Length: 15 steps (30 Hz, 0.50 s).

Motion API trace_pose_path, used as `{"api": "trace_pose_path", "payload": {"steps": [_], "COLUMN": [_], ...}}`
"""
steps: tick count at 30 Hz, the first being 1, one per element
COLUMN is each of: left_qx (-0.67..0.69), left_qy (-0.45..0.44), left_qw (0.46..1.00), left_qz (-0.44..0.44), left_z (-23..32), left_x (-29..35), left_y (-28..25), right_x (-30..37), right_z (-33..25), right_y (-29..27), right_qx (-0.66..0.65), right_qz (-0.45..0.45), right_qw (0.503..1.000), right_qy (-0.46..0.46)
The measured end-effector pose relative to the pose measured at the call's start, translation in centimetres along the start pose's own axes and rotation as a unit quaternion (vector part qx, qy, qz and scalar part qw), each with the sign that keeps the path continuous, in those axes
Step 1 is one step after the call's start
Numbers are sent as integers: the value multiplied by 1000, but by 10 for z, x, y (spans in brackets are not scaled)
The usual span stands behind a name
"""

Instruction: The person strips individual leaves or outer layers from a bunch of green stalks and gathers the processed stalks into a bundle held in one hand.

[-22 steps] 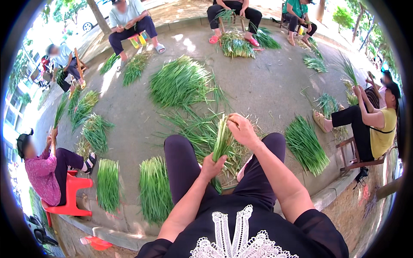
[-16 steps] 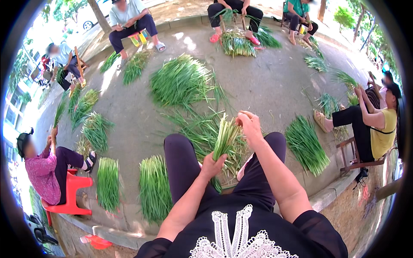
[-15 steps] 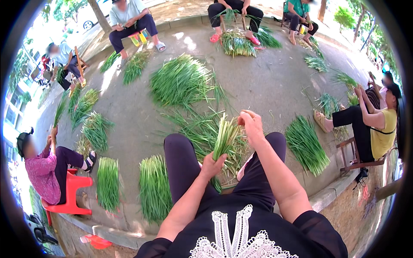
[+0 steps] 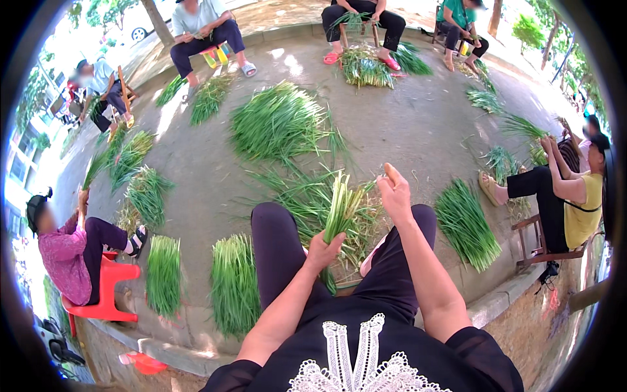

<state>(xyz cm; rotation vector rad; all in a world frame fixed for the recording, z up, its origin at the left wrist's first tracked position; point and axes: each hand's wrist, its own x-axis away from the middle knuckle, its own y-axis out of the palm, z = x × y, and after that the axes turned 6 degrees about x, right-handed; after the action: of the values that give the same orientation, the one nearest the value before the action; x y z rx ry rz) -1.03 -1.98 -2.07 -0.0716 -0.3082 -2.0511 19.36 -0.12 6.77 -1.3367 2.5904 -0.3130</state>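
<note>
My left hand (image 4: pixel 321 251) is closed round the green lower part of a bunch of chives (image 4: pixel 341 206). The pale stalk ends stand upward above my fist, between my knees. To the right of the bunch, my right hand (image 4: pixel 394 195) is raised over my right knee, its index finger pointing up and the other fingers curled in. Whatever may be in its fingers is too small to make out. Loose chives (image 4: pixel 294 196) lie spread on the ground ahead of my knees, with dry straw-coloured trimmings (image 4: pixel 366 232) below my hands.
Ahead lies a large chive heap (image 4: pixel 277 124). Neat chive piles flank me, two at left (image 4: pixel 235 284) and one at right (image 4: pixel 467 225). Several seated people surround the paved ground, one on a red plastic stool (image 4: pixel 111 287), another on a wooden chair (image 4: pixel 539 238). A kerb (image 4: pixel 496 304) runs behind me.
My right hand has moved a little to the right, away from the bunch, and its index finger now points up. My left hand keeps its hold on the chives.
</note>
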Motion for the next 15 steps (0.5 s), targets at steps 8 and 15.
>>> {"api": "trace_pose_path", "payload": {"steps": [8, 15], "left_qx": [-21, -74], "left_qy": [-4, 37], "left_qw": [999, 994], "left_qz": [46, 74], "left_z": [8, -3], "left_x": [0, -2], "left_y": [4, 2], "right_x": [19, 21], "right_z": [-41, -84], "right_y": [13, 25], "right_qx": [222, 355], "right_qz": [-32, -93], "right_qw": [930, 835], "right_qy": [-290, -409]}}
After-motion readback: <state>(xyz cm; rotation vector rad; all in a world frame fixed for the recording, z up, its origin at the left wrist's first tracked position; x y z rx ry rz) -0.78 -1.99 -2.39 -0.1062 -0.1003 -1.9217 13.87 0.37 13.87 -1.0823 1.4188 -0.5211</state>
